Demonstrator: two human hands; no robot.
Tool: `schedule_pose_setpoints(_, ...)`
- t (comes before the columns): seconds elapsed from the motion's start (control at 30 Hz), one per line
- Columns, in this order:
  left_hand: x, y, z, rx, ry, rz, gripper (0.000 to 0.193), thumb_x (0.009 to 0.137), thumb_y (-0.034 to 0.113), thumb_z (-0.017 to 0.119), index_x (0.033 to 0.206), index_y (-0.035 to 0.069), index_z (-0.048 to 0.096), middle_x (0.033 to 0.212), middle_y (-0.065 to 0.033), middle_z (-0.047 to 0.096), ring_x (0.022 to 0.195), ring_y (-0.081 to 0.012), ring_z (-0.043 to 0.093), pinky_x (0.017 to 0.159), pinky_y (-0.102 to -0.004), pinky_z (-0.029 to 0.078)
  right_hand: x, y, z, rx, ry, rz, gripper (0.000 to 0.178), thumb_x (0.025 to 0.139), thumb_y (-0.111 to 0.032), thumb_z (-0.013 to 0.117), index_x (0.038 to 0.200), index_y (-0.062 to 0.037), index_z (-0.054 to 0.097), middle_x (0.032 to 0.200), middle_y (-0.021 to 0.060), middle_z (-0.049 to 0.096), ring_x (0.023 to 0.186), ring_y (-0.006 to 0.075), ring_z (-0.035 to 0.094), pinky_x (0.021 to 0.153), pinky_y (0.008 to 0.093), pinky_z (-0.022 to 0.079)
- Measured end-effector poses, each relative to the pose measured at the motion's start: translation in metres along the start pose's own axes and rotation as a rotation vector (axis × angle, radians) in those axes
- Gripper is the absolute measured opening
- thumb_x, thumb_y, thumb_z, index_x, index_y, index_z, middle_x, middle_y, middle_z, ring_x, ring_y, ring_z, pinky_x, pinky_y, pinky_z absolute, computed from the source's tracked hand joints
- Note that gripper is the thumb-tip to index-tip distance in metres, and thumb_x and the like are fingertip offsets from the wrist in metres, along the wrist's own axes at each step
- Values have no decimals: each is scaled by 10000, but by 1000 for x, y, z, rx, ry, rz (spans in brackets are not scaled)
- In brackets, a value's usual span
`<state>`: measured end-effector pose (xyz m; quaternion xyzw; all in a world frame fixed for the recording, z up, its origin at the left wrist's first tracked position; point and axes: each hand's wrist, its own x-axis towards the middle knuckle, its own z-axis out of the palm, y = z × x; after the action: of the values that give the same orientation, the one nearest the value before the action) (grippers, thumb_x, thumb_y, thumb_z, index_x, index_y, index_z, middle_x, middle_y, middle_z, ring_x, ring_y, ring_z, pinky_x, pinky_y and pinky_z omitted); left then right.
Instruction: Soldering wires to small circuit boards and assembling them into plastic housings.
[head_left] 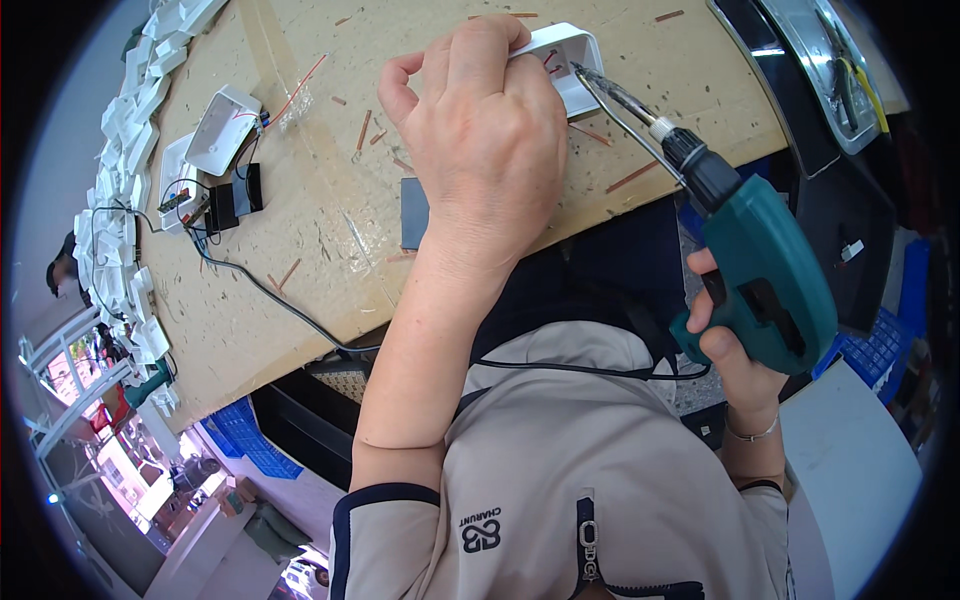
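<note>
Head view. Left hand (487, 140): closed over a white box (570, 62) on the bench (250, 290), pinning it. Right hand (728, 345): wrapped around a green soldering gun (760, 270), tip (585, 75) at the box's open side. Risk: tip close to the fingers; a slip could burn them or melt the plastic. Copper wire bits (365, 130) scattered near.

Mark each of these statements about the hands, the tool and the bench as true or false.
1. The right hand holds a green soldering gun. True.
2. The left hand rests on a white plastic box. True.
3. The gun's tip points away from the white box. False: it reaches the box's open side.
4. The wooden bench is bare of scraps. False: short copper-coloured bits lie scattered on it.
5. A black cord runs across the bench. True.
</note>
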<state>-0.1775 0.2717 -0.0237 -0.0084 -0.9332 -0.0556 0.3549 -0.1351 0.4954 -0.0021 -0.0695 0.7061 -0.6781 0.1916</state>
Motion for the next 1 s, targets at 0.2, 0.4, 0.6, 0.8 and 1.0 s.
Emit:
schedule_pose_setpoints(0.2, -1, 0, 1, 8, 15, 14, 60, 694, 85, 607, 734, 49, 634, 916, -19, 569, 835, -180, 528, 785, -351, 327, 6, 0, 1, -49, -8, 50, 682, 710, -275, 741, 1216, 52, 420, 994, 153, 580, 651, 96, 554, 552, 200, 455)
schedule_pose_setpoints(0.4, 0, -1, 2, 6, 36, 20, 54, 690, 86, 613, 727, 52, 632, 910, -15, 568, 820, -180, 532, 780, -344, 327, 11, -1, 4, -75, 7, -6, 686, 704, -283, 746, 1215, 46, 428, 976, 131, 579, 649, 83, 547, 560, 195, 457)
schedule_pose_setpoints(0.6, 0, -2, 3, -13, 46, 29, 47, 686, 82, 617, 720, 50, 627, 902, -12, 568, 811, -176, 538, 784, -338, 319, 13, -1, 2, -104, -7, -11, 665, 706, -263, 746, 1211, 39, 437, 957, 124, 573, 656, 84, 542, 568, 194, 457)
schedule_pose_setpoints(0.8, 16, -21, 62, -318, 874, 294, 33, 664, 23, 568, 680, 39, 545, 865, -56, 541, 729, -205, 501, 761, -370, 334, 15, -4, 1, -109, -16, -59, 499, 703, -156, 744, 1114, 18, 520, 950, 98, 600, 698, 87, 552, 619, 209, 470)
schedule_pose_setpoints(1.0, 12, -19, 64, -330, 824, 274, 20, 674, 35, 558, 678, 45, 541, 869, -48, 541, 733, -197, 508, 758, -378, 336, 16, -5, 0, -114, 25, -96, 356, 676, -76, 763, 991, -6, 612, 898, 74, 643, 731, 92, 587, 644, 220, 496)
